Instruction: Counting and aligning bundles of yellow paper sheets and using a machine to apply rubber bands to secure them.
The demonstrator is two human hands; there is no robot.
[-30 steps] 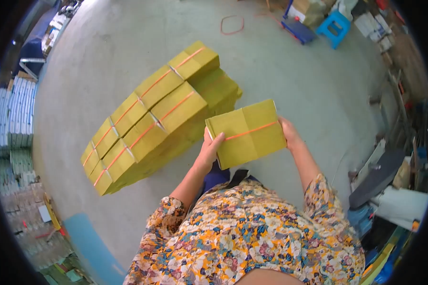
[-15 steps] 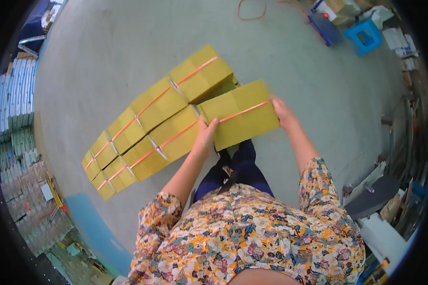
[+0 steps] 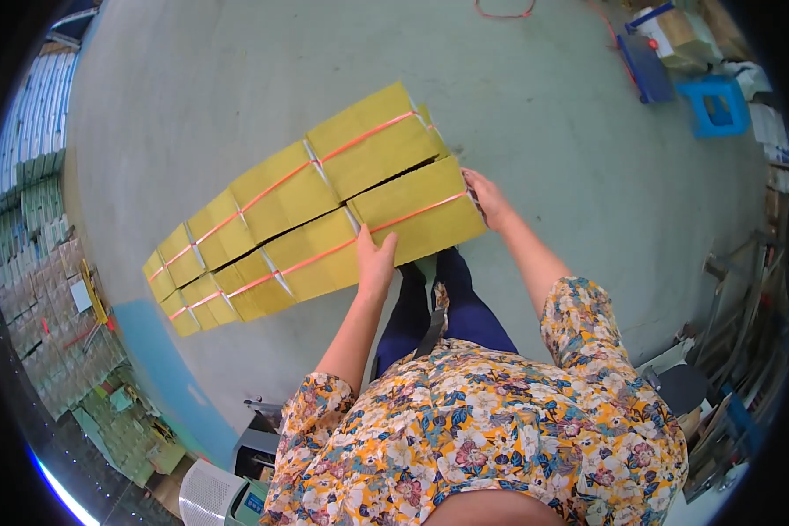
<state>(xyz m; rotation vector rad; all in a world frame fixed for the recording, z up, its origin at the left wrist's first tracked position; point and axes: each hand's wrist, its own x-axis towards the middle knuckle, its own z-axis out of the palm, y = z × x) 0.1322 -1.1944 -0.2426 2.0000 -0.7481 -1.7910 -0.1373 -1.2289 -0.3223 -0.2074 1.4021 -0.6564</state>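
At the right end of the near row in an olive-yellow block stack [image 3: 276, 206], a rectangular, card-like olive-yellow bundle [image 3: 422, 202] with an orange strap [image 3: 434, 207] lines up with its neighbour. The right hand [image 3: 491, 203] curls against its outer end; the left hand [image 3: 376, 263] spreads thumb and forefinger over its inner end, presumably steadying both ends. Hidden fingers leave grip closure indeterminable.

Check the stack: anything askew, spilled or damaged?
Mostly tidy. A dark gap shows between the end bundle and the far row, so they don't look flush. A red cord lies on the floor at the top edge, apart from the stack. I see no spill or damage.
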